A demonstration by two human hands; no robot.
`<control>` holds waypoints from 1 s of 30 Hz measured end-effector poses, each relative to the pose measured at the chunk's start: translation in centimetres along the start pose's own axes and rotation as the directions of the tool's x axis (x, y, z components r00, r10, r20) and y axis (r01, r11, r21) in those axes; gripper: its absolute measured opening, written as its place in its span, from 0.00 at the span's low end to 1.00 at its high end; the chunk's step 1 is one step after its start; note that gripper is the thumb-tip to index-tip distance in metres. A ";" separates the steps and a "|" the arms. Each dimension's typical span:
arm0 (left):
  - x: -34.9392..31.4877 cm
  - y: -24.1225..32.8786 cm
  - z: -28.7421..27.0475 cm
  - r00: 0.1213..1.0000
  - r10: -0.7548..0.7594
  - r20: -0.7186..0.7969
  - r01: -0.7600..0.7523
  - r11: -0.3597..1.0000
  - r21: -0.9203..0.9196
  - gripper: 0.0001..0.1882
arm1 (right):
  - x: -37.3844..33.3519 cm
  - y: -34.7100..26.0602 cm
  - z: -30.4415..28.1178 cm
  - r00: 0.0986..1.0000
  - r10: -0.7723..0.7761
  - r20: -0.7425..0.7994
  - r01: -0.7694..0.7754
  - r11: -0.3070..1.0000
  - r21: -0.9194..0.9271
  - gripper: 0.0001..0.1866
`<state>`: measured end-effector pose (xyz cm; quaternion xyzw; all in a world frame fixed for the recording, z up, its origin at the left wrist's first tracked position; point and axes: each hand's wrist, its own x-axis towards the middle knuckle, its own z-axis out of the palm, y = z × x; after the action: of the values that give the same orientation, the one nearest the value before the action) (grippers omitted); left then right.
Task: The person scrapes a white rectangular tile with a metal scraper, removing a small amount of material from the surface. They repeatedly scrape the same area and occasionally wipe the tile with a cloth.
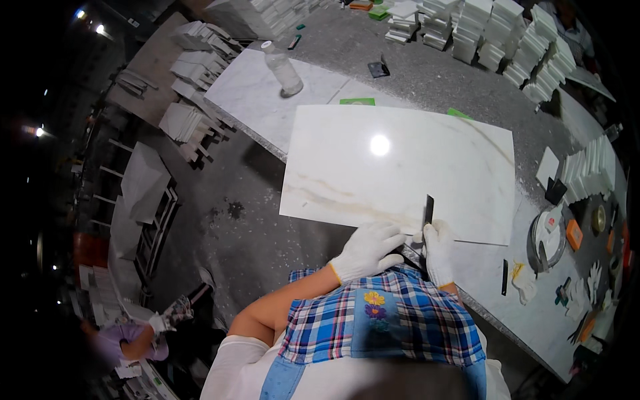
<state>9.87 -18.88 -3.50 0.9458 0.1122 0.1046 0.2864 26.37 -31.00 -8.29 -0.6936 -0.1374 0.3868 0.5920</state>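
Observation:
A glossy white marble slab (400, 160) with tan veins lies on the worktable in front of me, its left end jutting past the table's edge. My right hand (439, 253), in a white knit glove, grips a flat black strip (429, 210) that stands out from the fingers over the slab's near edge. Just left of it, my left hand (370, 250), also gloved, rests at the same edge with its fingers stretched toward the right hand. Something dark shows between the hands, too hidden to name.
A clear bottle (283, 69) stands far left on the table (493, 320). To the right lie a round tray (547, 239), an orange block (575, 235), another black strip (505, 277) and loose gloves. Stacked tiles (473, 30) line the back. Another person (127, 343) works at lower left.

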 end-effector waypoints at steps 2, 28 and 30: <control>2.2 1.6 -1.5 0.995 0.034 0.097 -0.035 0.999 0.011 0.31 | 0.6 1.2 -1.3 0.999 -0.041 -0.010 0.041 0.999 -0.034 0.13; -17.2 -18.8 -8.6 0.344 -0.563 -0.751 0.937 0.158 0.311 0.25 | 0.1 -1.1 0.2 0.996 -0.068 0.056 0.069 0.998 -0.014 0.11; -18.3 -19.6 -8.2 0.371 -0.468 -0.802 0.928 0.156 0.338 0.25 | -0.2 -1.2 0.7 0.997 -0.051 0.053 0.052 0.999 -0.010 0.11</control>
<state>-12.73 -3.66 -10.34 0.7103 0.6662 0.1418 -0.1776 26.07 -30.36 -7.05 -0.6829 -0.1730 0.3887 0.5938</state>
